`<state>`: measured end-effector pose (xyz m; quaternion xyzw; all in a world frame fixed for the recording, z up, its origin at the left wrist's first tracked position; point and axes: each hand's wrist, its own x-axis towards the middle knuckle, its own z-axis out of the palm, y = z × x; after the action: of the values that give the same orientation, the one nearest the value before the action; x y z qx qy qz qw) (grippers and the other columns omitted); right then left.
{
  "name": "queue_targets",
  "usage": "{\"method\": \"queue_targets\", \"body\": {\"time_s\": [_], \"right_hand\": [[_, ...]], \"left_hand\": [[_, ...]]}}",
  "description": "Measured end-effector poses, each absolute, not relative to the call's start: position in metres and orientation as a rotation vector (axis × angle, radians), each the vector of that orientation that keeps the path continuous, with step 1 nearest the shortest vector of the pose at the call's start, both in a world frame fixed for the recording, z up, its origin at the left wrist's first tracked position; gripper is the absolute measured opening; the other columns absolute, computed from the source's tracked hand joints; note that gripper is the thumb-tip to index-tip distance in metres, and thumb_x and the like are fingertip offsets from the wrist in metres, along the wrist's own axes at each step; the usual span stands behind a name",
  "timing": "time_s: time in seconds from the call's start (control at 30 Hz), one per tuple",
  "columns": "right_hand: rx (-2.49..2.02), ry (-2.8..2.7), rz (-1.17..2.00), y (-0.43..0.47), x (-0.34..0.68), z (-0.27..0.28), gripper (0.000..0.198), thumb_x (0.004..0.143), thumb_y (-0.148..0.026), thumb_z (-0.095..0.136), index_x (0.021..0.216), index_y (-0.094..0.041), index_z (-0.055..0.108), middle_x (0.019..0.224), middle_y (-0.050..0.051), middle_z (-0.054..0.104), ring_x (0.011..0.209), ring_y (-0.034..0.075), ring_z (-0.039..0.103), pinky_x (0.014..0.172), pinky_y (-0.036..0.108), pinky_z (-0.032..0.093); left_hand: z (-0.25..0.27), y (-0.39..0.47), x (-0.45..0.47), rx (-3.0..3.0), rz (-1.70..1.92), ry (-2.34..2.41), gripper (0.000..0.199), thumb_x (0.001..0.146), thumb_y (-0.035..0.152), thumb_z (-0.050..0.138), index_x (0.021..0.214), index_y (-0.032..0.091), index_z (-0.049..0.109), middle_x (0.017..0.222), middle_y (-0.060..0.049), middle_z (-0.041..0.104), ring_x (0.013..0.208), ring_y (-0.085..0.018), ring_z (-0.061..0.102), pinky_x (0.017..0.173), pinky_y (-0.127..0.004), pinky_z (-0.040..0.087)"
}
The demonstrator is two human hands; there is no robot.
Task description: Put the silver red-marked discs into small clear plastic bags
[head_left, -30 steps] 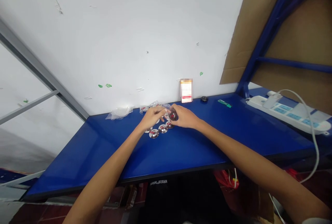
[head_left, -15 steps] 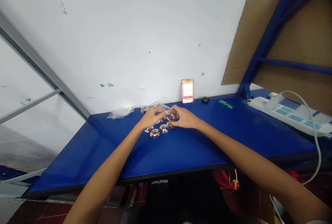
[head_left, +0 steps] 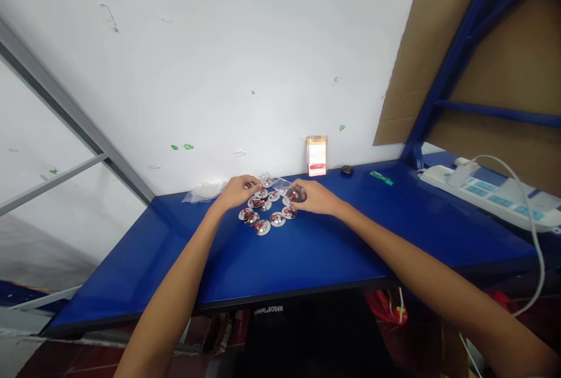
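Several finger cymbals (head_left: 262,227), shiny domed metal discs with red straps, lie in a loose ring on the blue table (head_left: 307,261). My right hand (head_left: 313,196) is closed round one finger cymbal (head_left: 294,194), held at the ring's right side. At the upper left of the ring, my left hand (head_left: 236,192) has its fingers curled over another finger cymbal (head_left: 249,186), mostly hidden beneath them. A clear plastic bag (head_left: 280,185) lies between the hands, close to the right fingertips.
More clear plastic bags (head_left: 204,192) lie at the wall, left of my left hand. Along the back stand a small box (head_left: 317,156), a round black object (head_left: 346,170) and a green item (head_left: 381,177). A white power strip (head_left: 486,194) with a cable occupies the right end.
My left hand has moved left, away from my right hand, uncovering the cymbals between them. My right hand stays nearly in place, still holding a finger cymbal.
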<state>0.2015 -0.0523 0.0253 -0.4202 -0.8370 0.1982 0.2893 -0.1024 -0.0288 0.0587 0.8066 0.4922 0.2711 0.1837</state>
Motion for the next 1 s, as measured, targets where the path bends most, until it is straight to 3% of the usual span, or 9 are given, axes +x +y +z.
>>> {"method": "queue_targets", "body": {"time_s": [0.13, 0.37, 0.53, 0.67, 0.87, 1.0], "right_hand": [[-1.078, -2.24, 0.462, -0.051, 0.202, 0.024, 0.031, 0.085, -0.032, 0.08, 0.112, -0.022, 0.07, 0.106, 0.006, 0.076, 0.089, 0.022, 0.069, 0.076, 0.031, 0.048], [-1.042, -2.295, 0.37, -0.048, 0.205, 0.019, 0.033, 0.088, -0.033, 0.08, 0.117, -0.021, 0.07, 0.113, 0.008, 0.067, 0.099, 0.024, 0.068, 0.086, 0.034, 0.051], [-1.069, -2.314, 0.372, -0.048, 0.204, 0.016, 0.035, 0.089, -0.035, 0.08, 0.12, -0.022, 0.071, 0.115, 0.007, 0.068, 0.097, 0.024, 0.069, 0.084, 0.034, 0.051], [-1.071, -2.329, 0.386, -0.049, 0.204, 0.016, 0.036, 0.089, -0.035, 0.08, 0.121, -0.023, 0.07, 0.118, 0.007, 0.068, 0.098, 0.024, 0.069, 0.083, 0.033, 0.051], [-1.066, -2.321, 0.387, -0.05, 0.204, 0.017, 0.039, 0.088, -0.033, 0.079, 0.124, -0.022, 0.069, 0.118, 0.007, 0.066, 0.098, 0.024, 0.069, 0.083, 0.033, 0.051], [-1.054, -2.305, 0.388, -0.051, 0.202, 0.017, 0.04, 0.087, -0.031, 0.08, 0.125, -0.022, 0.067, 0.118, 0.007, 0.065, 0.096, 0.023, 0.068, 0.08, 0.031, 0.051]], "left_hand": [[0.058, -0.02, -0.124, 2.364, 0.481, 1.371, 0.028, 0.082, 0.035, 0.068, 0.101, 0.022, 0.084, 0.1, -0.005, 0.082, 0.087, -0.024, 0.071, 0.076, -0.03, 0.051], [0.057, -0.017, -0.133, 2.325, 0.276, 1.37, 0.031, 0.07, 0.043, 0.084, 0.094, 0.023, 0.082, 0.084, -0.003, 0.079, 0.075, -0.023, 0.071, 0.066, -0.028, 0.047], [0.051, -0.013, -0.13, 2.413, 0.348, 1.381, 0.015, 0.079, 0.036, 0.073, 0.083, 0.023, 0.079, 0.082, -0.005, 0.078, 0.077, -0.023, 0.071, 0.07, -0.029, 0.047], [0.054, -0.013, -0.137, 2.431, 0.377, 1.444, 0.015, 0.081, 0.034, 0.066, 0.081, 0.022, 0.074, 0.082, -0.006, 0.077, 0.077, -0.023, 0.069, 0.072, -0.03, 0.048], [0.065, -0.02, -0.143, 2.09, 0.625, 1.269, 0.03, 0.094, 0.052, 0.062, 0.099, 0.022, 0.059, 0.1, -0.007, 0.075, 0.086, -0.022, 0.074, 0.07, -0.03, 0.056], [0.069, -0.029, -0.128, 1.932, 0.687, 1.063, 0.034, 0.094, 0.052, 0.069, 0.099, 0.019, 0.059, 0.098, -0.007, 0.071, 0.089, -0.021, 0.076, 0.069, -0.028, 0.057]]}}
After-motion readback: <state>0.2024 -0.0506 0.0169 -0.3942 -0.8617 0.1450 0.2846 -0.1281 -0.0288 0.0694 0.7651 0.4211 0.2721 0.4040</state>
